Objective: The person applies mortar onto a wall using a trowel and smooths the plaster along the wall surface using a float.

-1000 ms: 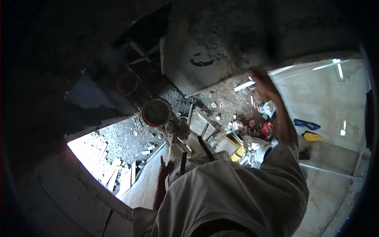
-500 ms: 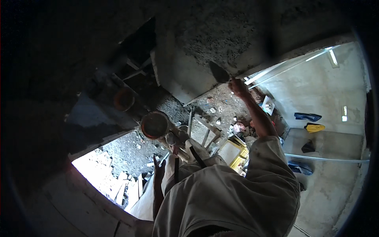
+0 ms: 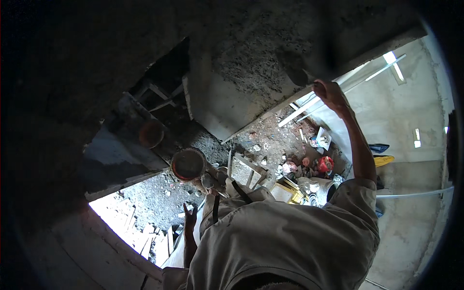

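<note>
My right hand (image 3: pixel 328 94) is raised at the upper right, closed on the handle of a dark trowel (image 3: pixel 296 67), whose blade lies against the concrete surface (image 3: pixel 222 101) beside a patch of rough mortar (image 3: pixel 256 67). My left hand (image 3: pixel 190 216) hangs low beside my body with its fingers apart and nothing in them. Just beyond my feet (image 3: pixel 212 180) stands a round bucket (image 3: pixel 187 164) with grey contents and a reddish rim. A second reddish round container (image 3: pixel 151 134) sits farther up on the narrow dim support.
Below lie a rubble floor (image 3: pixel 263 145), a wooden frame (image 3: pixel 249 166), a red container (image 3: pixel 325 164) and yellow boards (image 3: pixel 287 191). Blue (image 3: pixel 379 148) and yellow (image 3: pixel 383 159) cloths lie at the right wall (image 3: pixel 411 106). Pale scrap pieces (image 3: pixel 145 241) fill the bright opening at lower left.
My right hand moved left with the trowel onto the mortar, then up and right along the surface. The view has shifted, so the buckets appear lower. My left hand stays open.
</note>
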`<move>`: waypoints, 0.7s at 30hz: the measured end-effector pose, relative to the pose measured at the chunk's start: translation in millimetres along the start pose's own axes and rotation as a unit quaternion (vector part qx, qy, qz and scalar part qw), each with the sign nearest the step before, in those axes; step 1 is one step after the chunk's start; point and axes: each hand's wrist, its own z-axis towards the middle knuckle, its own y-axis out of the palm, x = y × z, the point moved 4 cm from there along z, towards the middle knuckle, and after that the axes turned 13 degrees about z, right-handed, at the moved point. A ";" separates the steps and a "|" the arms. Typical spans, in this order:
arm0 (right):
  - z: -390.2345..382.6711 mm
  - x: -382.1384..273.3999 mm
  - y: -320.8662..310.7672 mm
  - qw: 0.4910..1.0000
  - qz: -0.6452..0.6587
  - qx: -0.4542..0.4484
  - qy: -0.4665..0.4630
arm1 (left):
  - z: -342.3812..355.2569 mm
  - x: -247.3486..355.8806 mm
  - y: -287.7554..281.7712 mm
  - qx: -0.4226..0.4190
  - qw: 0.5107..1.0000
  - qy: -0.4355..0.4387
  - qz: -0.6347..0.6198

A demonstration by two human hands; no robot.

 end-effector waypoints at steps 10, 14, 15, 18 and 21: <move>-43.7 -102.4 -71.0 0.983 -0.095 0.146 -0.053 | -20.4 56.3 -8.6 -0.011 1.000 -0.009 -0.013; -67.2 -122.8 -15.5 0.998 -0.021 0.018 -0.059 | -26.5 46.5 -8.3 -0.014 1.000 -0.024 0.000; -76.2 -136.1 9.2 0.991 0.004 -0.020 -0.134 | -31.1 39.7 -10.1 -0.013 1.000 -0.025 0.006; -100.2 -184.8 76.2 0.942 0.117 -0.249 -0.192 | -42.1 11.7 -12.5 0.014 0.999 -0.042 -0.012; -116.3 -230.5 102.2 0.829 0.291 -0.419 -0.229 | -51.3 -7.8 -11.9 0.047 0.994 -0.091 -0.021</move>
